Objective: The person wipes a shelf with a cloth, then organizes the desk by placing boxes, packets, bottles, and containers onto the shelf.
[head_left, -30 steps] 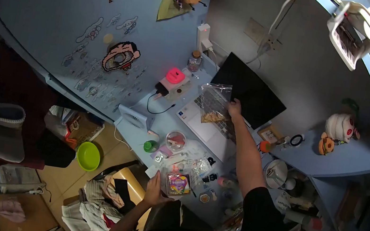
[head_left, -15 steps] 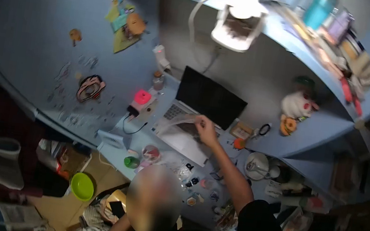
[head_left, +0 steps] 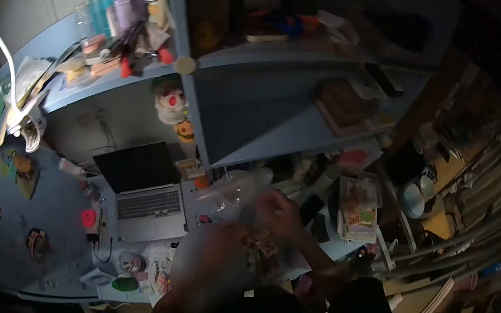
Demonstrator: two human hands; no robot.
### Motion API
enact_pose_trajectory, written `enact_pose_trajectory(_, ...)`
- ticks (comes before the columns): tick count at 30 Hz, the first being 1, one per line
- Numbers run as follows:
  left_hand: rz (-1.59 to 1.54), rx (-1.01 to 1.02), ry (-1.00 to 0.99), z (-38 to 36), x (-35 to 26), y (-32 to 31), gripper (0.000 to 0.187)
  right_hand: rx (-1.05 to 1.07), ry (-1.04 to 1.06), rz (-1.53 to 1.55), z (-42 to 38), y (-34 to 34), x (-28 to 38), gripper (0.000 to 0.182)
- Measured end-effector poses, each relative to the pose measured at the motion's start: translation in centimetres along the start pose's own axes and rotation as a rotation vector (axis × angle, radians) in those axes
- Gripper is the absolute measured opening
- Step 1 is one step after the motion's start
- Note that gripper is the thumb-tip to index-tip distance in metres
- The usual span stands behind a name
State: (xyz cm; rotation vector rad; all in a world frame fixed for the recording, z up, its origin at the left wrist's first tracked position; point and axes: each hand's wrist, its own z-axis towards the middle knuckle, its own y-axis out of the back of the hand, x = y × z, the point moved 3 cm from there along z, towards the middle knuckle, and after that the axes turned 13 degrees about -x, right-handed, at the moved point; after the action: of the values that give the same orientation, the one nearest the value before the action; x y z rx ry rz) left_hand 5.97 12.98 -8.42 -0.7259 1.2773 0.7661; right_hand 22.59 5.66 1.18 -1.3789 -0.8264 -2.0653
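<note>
My right hand (head_left: 280,216) is over the cluttered right part of the desk, smeared by motion, with its fingers bent together at the edge of a crumpled clear plastic bag (head_left: 230,197). The bag spreads to the left of those fingers, right of the laptop. My left hand (head_left: 228,237) is raised low in the middle, mostly lost in a blurred patch, so its fingers cannot be made out. The open laptop (head_left: 151,213) stands left of both hands, its screen dark and its keyboard uncovered. Small packets (head_left: 263,246) lie below my right hand.
An orange round item (head_left: 202,182) stands by the laptop's right edge. Further right is a clear box of small things (head_left: 359,208). A shelf divider (head_left: 189,108) rises behind the desk. A lit pink item (head_left: 88,218) and a green lid (head_left: 125,283) are on the left.
The view has swung right, showing more shelves and the right side of the desk. My right hand has left the laptop with the clear plastic, uncovering the keyboard. My left hand has come up.
</note>
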Motion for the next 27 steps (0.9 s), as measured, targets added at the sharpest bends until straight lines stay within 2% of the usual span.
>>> enact_pose_trajectory(1,-0.002,0.037,0.006,0.4,-0.2,-1.7,0.026,-0.129,0.039,-0.031,-0.3,2.2,-0.3,0.036)
enact_pose_trajectory(2,-0.054,0.014,0.049,1.1,-0.5,-3.3,0.023,-0.161,0.030,-0.039,-0.9,4.1,-0.7,0.036)
enact_pose_trajectory(4,-0.107,0.015,0.094,3.2,-1.3,-6.5,0.019,-0.323,0.121,-0.237,-1.8,7.7,-0.8,0.045)
enact_pose_trajectory(6,-0.146,0.014,-0.052,6.0,-3.1,-9.4,0.013,-0.288,0.149,-0.263,-0.8,9.7,-0.3,0.043)
enact_pose_trajectory(7,-0.147,0.052,-0.050,7.4,-4.4,-11.1,0.013,-0.228,0.184,-0.277,0.2,10.3,0.1,0.041)
enact_pose_trajectory(8,-0.147,0.085,-0.048,8.9,-5.8,-12.6,0.014,-0.236,0.181,-0.279,1.7,11.3,-0.3,0.041)
enact_pose_trajectory(10,-0.116,0.121,-0.229,12.4,-8.3,-15.3,0.015,-0.331,0.312,-0.337,5.9,13.4,-0.8,0.037)
enact_pose_trajectory(12,-0.029,0.111,-0.322,17.3,-9.4,-18.0,0.013,-0.350,0.324,-0.154,11.0,15.5,0.6,0.032)
enact_pose_trajectory(14,-0.101,0.200,-0.293,20.2,-13.8,-20.8,0.014,-0.332,0.363,-0.341,16.4,18.0,-0.7,0.025)
enact_pose_trajectory(15,-0.100,0.193,-0.297,22.4,-14.2,-21.7,0.014,-0.359,0.385,-0.336,19.2,19.5,-1.5,0.024)
enact_pose_trajectory(17,-0.097,0.313,-0.156,26.9,-13.6,-23.7,0.016,-0.379,0.414,-0.330,23.9,21.9,-1.9,0.024)
enact_pose_trajectory(18,-0.098,0.306,-0.160,28.7,-13.4,-24.9,0.016,-0.410,0.509,-0.332,25.8,23.0,-1.8,0.025)
enact_pose_trajectory(19,-0.108,0.263,-0.268,30.4,-13.1,-26.1,0.019,-0.440,0.603,-0.335,27.3,23.8,-1.7,0.025)
enact_pose_trajectory(20,-0.119,0.219,-0.376,31.8,-12.8,-27.0,0.021,-0.433,0.607,-0.334,28.7,24.5,-1.8,0.025)
enact_pose_trajectory(22,-0.162,0.159,-0.318,34.8,-11.2,-28.4,0.024,-0.456,0.646,-0.540,31.0,25.5,-2.3,0.027)
enact_pose_trajectory(23,-0.204,0.107,-0.261,36.3,-10.3,-29.0,0.027,-0.456,0.653,-0.539,31.9,25.7,-2.7,0.027)
enact_pose_trajectory(24,-0.206,0.106,-0.269,38.0,-9.3,-29.6,0.027,-0.430,0.456,-0.700,33.2,25.8,-3.8,0.025)
enact_pose_trajectory(25,-0.029,0.073,-0.429,39.6,-8.7,-29.8,0.032,-0.401,0.252,-0.854,34.3,26.0,-4.9,0.023)
enact_pose_trajectory(26,0.151,0.037,-0.583,40.9,-8.0,-30.2,0.037,-0.403,0.256,-0.854,34.8,26.4,-5.5,0.023)
enact_pose_trajectory(27,0.152,0.037,-0.585,41.2,-8.1,-30.6,0.037,-0.468,0.520,-0.889,35.0,26.4,-5.5,0.024)
